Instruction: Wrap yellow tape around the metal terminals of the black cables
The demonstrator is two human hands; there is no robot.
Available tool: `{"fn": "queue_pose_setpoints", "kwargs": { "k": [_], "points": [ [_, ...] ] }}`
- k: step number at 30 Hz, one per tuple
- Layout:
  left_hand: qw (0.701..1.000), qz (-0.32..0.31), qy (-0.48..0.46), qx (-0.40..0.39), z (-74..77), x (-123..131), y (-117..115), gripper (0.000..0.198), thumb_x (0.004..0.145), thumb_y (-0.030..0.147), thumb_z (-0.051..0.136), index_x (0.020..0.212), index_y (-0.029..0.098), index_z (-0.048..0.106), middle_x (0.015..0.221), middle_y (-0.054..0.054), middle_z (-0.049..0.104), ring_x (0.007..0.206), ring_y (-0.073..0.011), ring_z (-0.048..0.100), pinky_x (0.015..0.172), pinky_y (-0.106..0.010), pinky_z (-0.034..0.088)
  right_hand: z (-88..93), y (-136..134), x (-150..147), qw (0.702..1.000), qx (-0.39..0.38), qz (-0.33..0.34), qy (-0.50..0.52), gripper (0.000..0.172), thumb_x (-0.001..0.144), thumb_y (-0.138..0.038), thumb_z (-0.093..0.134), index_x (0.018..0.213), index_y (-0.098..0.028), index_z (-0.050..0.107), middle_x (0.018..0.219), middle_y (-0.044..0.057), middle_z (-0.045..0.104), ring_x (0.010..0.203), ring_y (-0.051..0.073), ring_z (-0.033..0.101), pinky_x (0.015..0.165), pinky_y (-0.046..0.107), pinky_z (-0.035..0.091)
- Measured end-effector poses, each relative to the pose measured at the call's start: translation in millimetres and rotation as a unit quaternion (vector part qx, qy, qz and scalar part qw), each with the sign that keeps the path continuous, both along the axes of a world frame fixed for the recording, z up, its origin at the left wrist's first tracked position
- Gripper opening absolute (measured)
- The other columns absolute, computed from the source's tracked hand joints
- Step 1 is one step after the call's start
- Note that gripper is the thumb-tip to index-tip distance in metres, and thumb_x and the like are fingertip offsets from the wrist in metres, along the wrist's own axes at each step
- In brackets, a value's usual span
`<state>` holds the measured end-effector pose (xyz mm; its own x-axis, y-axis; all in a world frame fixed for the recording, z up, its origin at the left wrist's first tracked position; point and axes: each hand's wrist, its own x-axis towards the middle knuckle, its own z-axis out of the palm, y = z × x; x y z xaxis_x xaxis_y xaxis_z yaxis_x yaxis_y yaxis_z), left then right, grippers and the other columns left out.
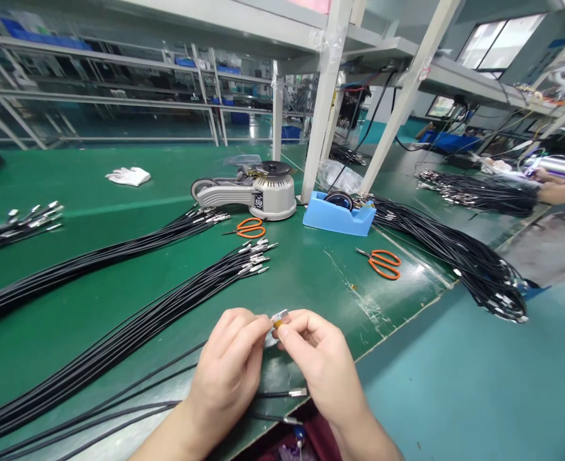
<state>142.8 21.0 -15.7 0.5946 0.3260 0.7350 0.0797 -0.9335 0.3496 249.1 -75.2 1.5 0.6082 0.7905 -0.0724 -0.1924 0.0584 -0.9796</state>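
Both my hands meet over the near edge of the green table [95,186]. My left hand [229,371] and my right hand [323,365] pinch together on a small metal cable end [279,316] with an orange-brown piece on it. Two black cables with metal tips [297,392] run under my hands. A long bundle of black cables [167,307] lies to the left, its metal tips fanned out ahead of my hands.
A grey tape dispenser machine [258,189], a blue tape dispenser [340,214] and two orange scissors [382,262] [248,227] lie beyond. More cable bundles [478,262] lie right and left. White gloves [129,176] rest far left. Another person's arm [560,189] is at far right.
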Motion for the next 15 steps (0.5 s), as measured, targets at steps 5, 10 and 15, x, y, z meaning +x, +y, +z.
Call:
{"fn": "queue_pose_setpoints", "kwargs": {
  "k": [5,10,15],
  "points": [
    [1.000,-0.015,-0.004,0.015,1.2,0.6,0.5,0.023,0.083,0.001,0.050,0.097,0.019,0.056,0.079,-0.003,0.063,0.075,-0.0136,0.054,0.070,-0.027,0.048,0.6,1.2,-0.7,1.000,-0.001,-0.007,0.004,0.017,0.073,-0.026,0.066,0.060,-0.018,0.058,0.080,0.004,0.067,0.075,0.018,0.061,0.071,0.028,0.048],
    [0.999,-0.028,-0.001,0.018,3.9,0.3,-0.6,0.028,0.082,-0.002,0.050,0.098,0.019,0.057,0.081,-0.004,0.062,0.077,-0.0142,0.053,0.070,-0.027,0.047,1.5,1.9,-0.9,1.000,-0.011,-0.008,0.005,0.017,0.073,-0.026,0.065,0.060,-0.018,0.058,0.078,0.004,0.067,0.074,0.017,0.061,0.071,0.028,0.047],
    [0.999,-0.031,-0.002,0.012,4.6,-0.7,-0.7,0.029,0.081,-0.003,0.050,0.098,0.019,0.059,0.081,-0.004,0.063,0.078,-0.0145,0.053,0.071,-0.027,0.047,2.3,3.7,-0.8,1.000,-0.014,-0.008,0.001,0.018,0.073,-0.028,0.065,0.060,-0.018,0.058,0.078,0.005,0.067,0.075,0.018,0.060,0.072,0.029,0.047]
  ]
}}
